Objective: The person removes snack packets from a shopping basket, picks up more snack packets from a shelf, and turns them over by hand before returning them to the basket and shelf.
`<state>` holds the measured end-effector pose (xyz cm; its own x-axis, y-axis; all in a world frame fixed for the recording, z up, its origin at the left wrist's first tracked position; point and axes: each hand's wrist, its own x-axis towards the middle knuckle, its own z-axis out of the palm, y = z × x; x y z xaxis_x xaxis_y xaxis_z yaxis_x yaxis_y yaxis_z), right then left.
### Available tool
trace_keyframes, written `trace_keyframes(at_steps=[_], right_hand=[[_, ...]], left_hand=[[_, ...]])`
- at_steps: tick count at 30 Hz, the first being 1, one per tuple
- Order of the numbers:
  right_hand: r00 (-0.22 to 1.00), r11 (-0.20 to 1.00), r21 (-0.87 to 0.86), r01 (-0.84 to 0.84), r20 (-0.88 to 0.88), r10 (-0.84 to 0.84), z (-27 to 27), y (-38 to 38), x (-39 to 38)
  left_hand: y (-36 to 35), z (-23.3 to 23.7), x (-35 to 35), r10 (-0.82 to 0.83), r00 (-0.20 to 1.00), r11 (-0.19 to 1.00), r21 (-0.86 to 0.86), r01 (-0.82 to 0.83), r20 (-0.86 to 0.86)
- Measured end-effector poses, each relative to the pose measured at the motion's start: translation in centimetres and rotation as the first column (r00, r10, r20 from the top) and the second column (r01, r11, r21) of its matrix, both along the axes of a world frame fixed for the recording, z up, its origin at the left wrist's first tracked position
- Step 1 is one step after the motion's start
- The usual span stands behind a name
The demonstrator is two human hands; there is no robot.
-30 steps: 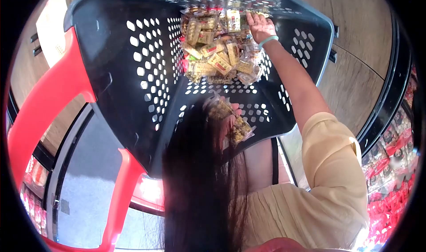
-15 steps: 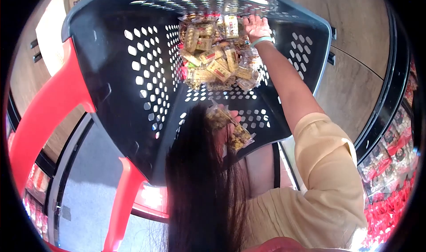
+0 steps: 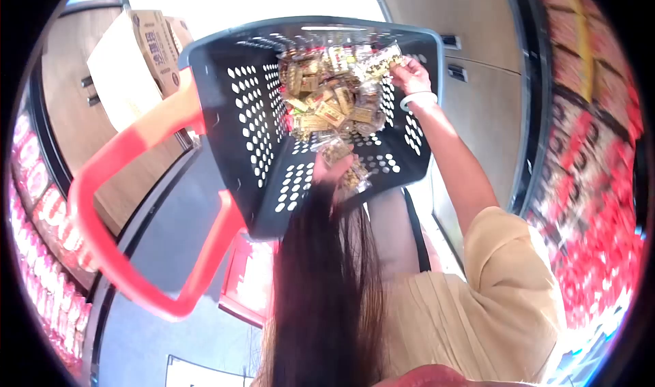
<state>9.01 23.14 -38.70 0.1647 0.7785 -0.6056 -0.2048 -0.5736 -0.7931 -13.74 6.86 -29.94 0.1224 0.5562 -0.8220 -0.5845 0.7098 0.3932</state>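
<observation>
A black perforated shopping basket [image 3: 225, 114] with a red handle [image 3: 89, 210] fills the middle of the head view. Inside, toward its far end, lies a heap of snack bars [image 3: 331, 104] in clear wrappers. At the basket's right rim, my right hand [image 3: 415, 80] pinches a clear-wrapped snack bar [image 3: 382, 64] above the heap. Lower down, my left hand [image 3: 329, 170] is closed around wrapped snack packets [image 3: 336, 150] within the basket's near part. Long dark hair [image 3: 317, 285] hides the left forearm.
An open cardboard box [image 3: 158, 49] stands at upper left by wooden cabinet doors [image 3: 65, 107]. Displays of packaged goods curve along the left [image 3: 51, 210] and right [image 3: 587, 230]. More cabinet doors [image 3: 477, 107] stand to the basket's right.
My right hand has come up from the heap with a snack bar in its fingers. The left hand still holds packets. The basket appears smaller and farther off, its handle now fully in view.
</observation>
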Motion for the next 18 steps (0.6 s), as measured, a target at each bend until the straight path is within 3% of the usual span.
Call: trace_keyframes(at_steps=[1,4,7,9,11,13,15,16,18], right_hand=[[0.975,0.995,-0.025,0.094,-0.201,-0.097,3.4,-0.8,0.1],[0.930,0.982,0.031,0.188,-0.326,-0.167,10.2,-4.1,0.8],[0.877,0.959,-0.016,0.284,-0.401,-0.266,18.7,-6.7,0.2],[0.845,0.947,0.019,0.321,-0.457,-0.277,22.7,-8.7,0.3],[0.839,0.940,0.085,0.330,-0.482,-0.251,28.0,-10.2,-0.2],[0.910,0.937,0.159,0.310,-0.336,-0.244,34.1,-13.2,-0.6],[0.982,0.896,0.441,0.054,0.141,-0.129,35.8,-15.3,0.4],[0.957,0.864,0.412,0.290,-0.140,-0.254,39.1,-15.8,0.5],[0.935,0.835,0.479,0.272,0.073,-0.346,44.8,-17.4,1.2]], left_hand=[[-0.4,0.2,-0.3,0.029,0.994,1.000,0.000,-0.029,0.106],[0.2,5.4,-0.5,-0.036,0.963,0.996,0.090,0.013,0.266],[1.2,11.4,-0.5,-0.233,0.951,0.948,0.265,0.176,0.203],[2.5,15.4,-0.7,-0.331,0.906,0.895,0.393,0.211,0.266],[3.5,20.7,-0.6,-0.424,0.885,0.833,0.464,0.300,0.191],[4.2,25.3,-0.6,-0.550,0.826,0.713,0.584,0.389,0.122],[4.4,28.7,0.3,-0.592,0.795,0.693,0.586,0.420,0.130],[4.2,29.4,1.1,-0.638,0.763,0.628,0.642,0.439,0.104],[2.7,31.6,2.3,-0.608,0.784,0.631,0.674,0.383,0.125]])
